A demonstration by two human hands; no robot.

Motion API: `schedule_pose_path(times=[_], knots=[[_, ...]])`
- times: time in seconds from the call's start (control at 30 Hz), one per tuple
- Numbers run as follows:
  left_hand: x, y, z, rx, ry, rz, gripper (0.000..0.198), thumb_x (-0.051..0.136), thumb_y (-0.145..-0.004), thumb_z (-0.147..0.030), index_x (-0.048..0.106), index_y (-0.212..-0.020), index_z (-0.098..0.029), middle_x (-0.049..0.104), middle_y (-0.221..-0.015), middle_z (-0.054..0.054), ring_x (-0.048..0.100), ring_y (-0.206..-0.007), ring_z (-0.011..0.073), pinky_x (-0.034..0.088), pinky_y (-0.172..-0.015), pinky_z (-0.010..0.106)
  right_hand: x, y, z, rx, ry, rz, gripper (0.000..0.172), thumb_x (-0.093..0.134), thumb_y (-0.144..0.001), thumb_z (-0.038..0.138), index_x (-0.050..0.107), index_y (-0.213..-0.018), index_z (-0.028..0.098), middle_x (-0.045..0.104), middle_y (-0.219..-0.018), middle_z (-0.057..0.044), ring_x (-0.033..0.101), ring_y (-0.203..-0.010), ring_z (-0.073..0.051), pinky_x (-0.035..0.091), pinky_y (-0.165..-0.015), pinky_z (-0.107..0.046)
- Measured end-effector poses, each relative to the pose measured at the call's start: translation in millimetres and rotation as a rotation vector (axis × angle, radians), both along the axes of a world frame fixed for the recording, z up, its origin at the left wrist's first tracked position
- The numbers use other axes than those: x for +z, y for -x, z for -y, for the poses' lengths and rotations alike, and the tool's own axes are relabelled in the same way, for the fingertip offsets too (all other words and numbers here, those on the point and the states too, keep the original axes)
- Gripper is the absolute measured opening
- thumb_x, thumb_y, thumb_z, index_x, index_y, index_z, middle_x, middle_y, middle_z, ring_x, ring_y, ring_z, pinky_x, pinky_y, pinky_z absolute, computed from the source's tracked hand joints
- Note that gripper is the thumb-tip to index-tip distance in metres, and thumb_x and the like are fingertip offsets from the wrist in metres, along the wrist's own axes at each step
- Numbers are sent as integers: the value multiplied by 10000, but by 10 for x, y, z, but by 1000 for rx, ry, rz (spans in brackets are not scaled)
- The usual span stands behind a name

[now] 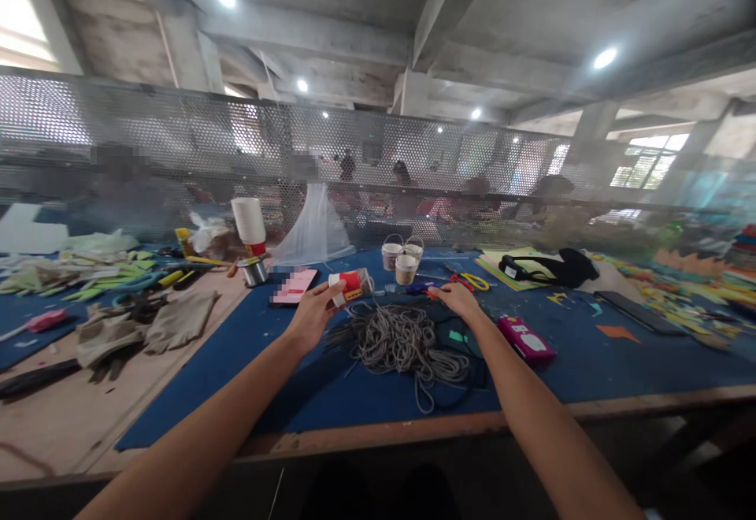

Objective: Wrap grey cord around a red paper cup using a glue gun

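In my left hand [322,311] is a red and white paper cup [350,287], tipped on its side with its rim end to the right. Grey cord is at that end. My right hand [457,299] is closed at a small red and blue object [420,287], whose kind I cannot make out. Just beyond it lie scissors [476,281] with yellow and red handles. A loose heap of grey cord [398,339] spreads on the blue table mat between my forearms. Three small cups with cord handles, including a tan one [405,269], stand behind the hands.
A stack of white paper cups [249,221] rises above a metal tin at left, near a phone [294,287]. Work gloves [180,321] lie on the left board. A magenta box [527,339] sits at right, near a black strap [549,269]. A perforated metal screen [366,150] stands behind.
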State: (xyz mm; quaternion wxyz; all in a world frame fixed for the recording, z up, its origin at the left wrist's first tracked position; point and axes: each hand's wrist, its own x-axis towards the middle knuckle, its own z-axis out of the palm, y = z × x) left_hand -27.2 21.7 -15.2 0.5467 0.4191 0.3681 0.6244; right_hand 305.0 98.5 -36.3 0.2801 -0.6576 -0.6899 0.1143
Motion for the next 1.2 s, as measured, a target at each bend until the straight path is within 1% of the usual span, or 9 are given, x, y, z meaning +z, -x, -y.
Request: schedule_pose_path(times=[0.23, 0.4, 0.5, 0.57, 0.63, 0.77, 0.83, 1.0, 1.2], knots=[[-2, 0, 6, -48, 2, 13, 350, 807, -697, -376, 730, -944, -141, 743, -967, 93, 660, -874, 192, 526, -780, 295, -36, 4, 30, -169, 35, 142, 435, 527, -876, 558, 735, -847, 178, 709, -855, -108, 677, -855, -236, 446, -693, -291], [-21, 2, -6, -61, 14, 29, 346, 815, -691, -374, 731, -943, -153, 746, -961, 84, 666, -876, 192, 531, -767, 284, -40, 76, 99, -224, 14, 183, 403, 548, -888, 511, 692, -995, 150, 679, -1081, -171, 639, -1031, -287, 453, -840, -382], [-14, -9, 3, -51, 30, 37, 317, 824, -684, -353, 735, -915, -154, 746, -917, 73, 669, -842, 184, 536, -739, 270, 17, 161, 161, -256, -116, 184, 326, 557, -901, 432, 660, -1041, 156, 632, -1173, -178, 571, -1142, -310, 413, -933, -440], [-8, -16, 7, -48, 43, 44, 310, 826, -685, -349, 739, -908, -153, 745, -900, 71, 673, -832, 185, 543, -743, 274, 86, 272, 199, -184, -258, 111, 230, 545, -913, 344, 657, -1022, 174, 647, -1126, -141, 589, -1097, -267, 422, -936, -405], [-6, -19, 8, -56, 52, 47, 300, 821, -692, -349, 741, -905, -153, 745, -901, 71, 674, -823, 185, 551, -750, 280, 170, 445, 236, 10, -327, -42, 186, 518, -918, 272, 661, -993, 179, 672, -1047, -103, 631, -972, -206, 459, -884, -334], [5, -17, 9, -86, 36, 49, 287, 800, -721, -338, 745, -937, -158, 744, -953, 80, 676, -828, 183, 556, -740, 271, 302, 921, 332, 459, -241, -304, 201, 589, -879, 275, 659, -1047, 189, 700, -1039, -64, 653, -950, -178, 484, -876, -311], [16, -18, 17, -84, 40, 48, 289, 797, -727, -332, 745, -952, -159, 743, -958, 81, 676, -824, 180, 556, -733, 266, 318, 1136, 383, 580, -191, -359, 250, 604, -862, 251, 645, -1099, 179, 691, -1089, -78, 656, -969, -179, 492, -878, -316], [24, -23, 38, -56, 71, 50, 286, 797, -730, -342, 748, -954, -172, 745, -959, 72, 678, -832, 171, 556, -764, 266, 246, 1336, 470, 560, -245, -444, 329, 580, -796, 105, 621, -1119, 152, 664, -1114, -95, 636, -1012, -183, 483, -916, -333], [16, -32, 40, -76, 72, 11, 279, 788, -741, -360, 742, -942, -172, 748, -977, 77, 686, -844, 178, 550, -798, 273, 193, 1264, 538, 563, -265, -489, 251, 595, -851, 226, 627, -1096, 183, 670, -1088, -70, 638, -990, -172, 477, -913, -324]])
